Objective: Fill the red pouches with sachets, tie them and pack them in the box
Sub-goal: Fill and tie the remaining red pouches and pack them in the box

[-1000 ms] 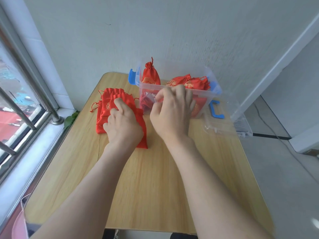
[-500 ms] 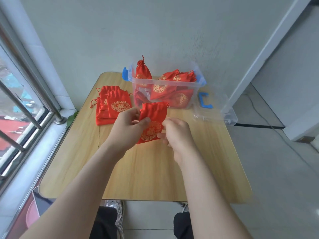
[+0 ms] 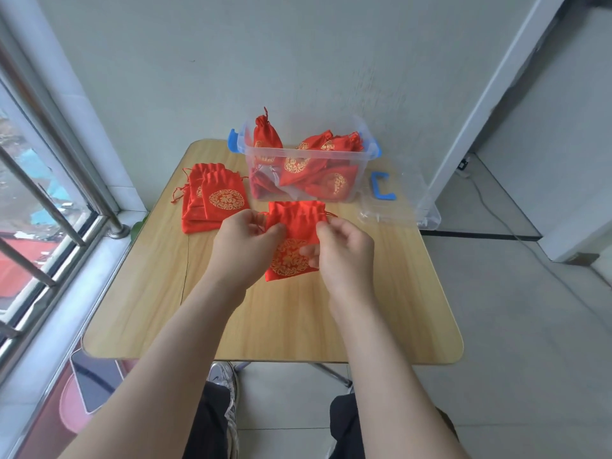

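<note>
A flat red pouch (image 3: 295, 226) with a gold round emblem is held above the middle of the wooden table (image 3: 271, 313). My left hand (image 3: 246, 240) pinches its left edge and my right hand (image 3: 342, 250) pinches its right side, fingers over the emblem. Behind it stands a clear plastic box (image 3: 351, 154) with blue latches, holding several tied red pouches. A stack of flat empty red pouches (image 3: 215, 197) lies to the left of the box. I cannot make out any sachets.
The clear box lid (image 3: 397, 207) with a blue handle lies at the table's right rear, overhanging the edge. A barred window (image 3: 39, 193) runs along the left. A white wall stands behind the table. My knees and a shoe show under the near edge.
My left hand took one pouch off the stack and both hands brought it to the table's middle. My right hand left the box front. The view pulled back and down.
</note>
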Action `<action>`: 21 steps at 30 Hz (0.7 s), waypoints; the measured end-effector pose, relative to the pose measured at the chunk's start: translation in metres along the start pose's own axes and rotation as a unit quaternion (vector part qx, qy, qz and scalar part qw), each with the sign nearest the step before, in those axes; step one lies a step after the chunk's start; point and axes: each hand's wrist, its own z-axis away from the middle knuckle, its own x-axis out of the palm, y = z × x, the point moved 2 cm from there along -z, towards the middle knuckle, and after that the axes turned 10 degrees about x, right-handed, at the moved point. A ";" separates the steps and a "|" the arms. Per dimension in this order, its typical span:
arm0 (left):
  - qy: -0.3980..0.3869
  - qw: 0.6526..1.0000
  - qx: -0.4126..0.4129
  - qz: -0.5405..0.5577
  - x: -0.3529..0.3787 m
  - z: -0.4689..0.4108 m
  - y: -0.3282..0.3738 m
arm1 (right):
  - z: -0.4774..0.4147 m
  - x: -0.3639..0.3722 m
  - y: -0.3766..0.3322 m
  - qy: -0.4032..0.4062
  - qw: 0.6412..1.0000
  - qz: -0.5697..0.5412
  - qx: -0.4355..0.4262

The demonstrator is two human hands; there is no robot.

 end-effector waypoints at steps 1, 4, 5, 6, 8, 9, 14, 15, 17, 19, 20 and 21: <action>-0.006 0.999 -0.021 0.025 0.002 0.000 -0.001 | 0.001 -0.001 0.000 0.002 1.000 -0.012 0.002; -0.001 0.997 -0.029 0.065 0.004 0.008 -0.004 | 0.002 -0.005 0.001 0.004 0.998 -0.058 0.021; 0.000 0.998 -0.014 0.056 0.003 0.011 -0.007 | 0.002 -0.007 0.001 0.000 0.997 -0.075 0.031; 0.001 0.999 0.005 0.036 0.003 0.013 -0.010 | 0.001 -0.008 0.001 -0.008 0.995 -0.089 0.042; 0.009 0.999 0.031 0.000 -0.001 0.015 -0.015 | 0.000 -0.010 0.001 -0.029 0.991 -0.111 0.066; 0.019 0.999 0.034 -0.010 -0.003 0.014 -0.017 | 0.000 -0.010 0.000 -0.041 0.989 -0.122 0.078; 0.040 0.998 0.031 -0.046 -0.005 0.008 -0.020 | -0.003 -0.009 0.001 -0.053 0.978 -0.168 0.108; 0.042 0.997 0.035 -0.056 -0.004 0.007 -0.020 | -0.005 -0.009 0.003 -0.046 0.978 -0.172 0.107; 0.042 0.996 0.046 -0.070 -0.003 0.005 -0.020 | -0.006 -0.008 0.005 -0.034 0.977 -0.182 0.105; 0.049 0.994 0.053 -0.076 -0.001 0.004 -0.019 | -0.007 -0.007 0.006 -0.025 0.975 -0.190 0.111; 0.059 0.994 0.053 -0.070 -0.001 0.003 -0.018 | -0.008 -0.007 0.007 -0.020 0.974 -0.194 0.116; 0.073 0.994 0.049 -0.060 -0.001 0.003 -0.017 | -0.008 -0.007 0.007 -0.016 0.973 -0.198 0.120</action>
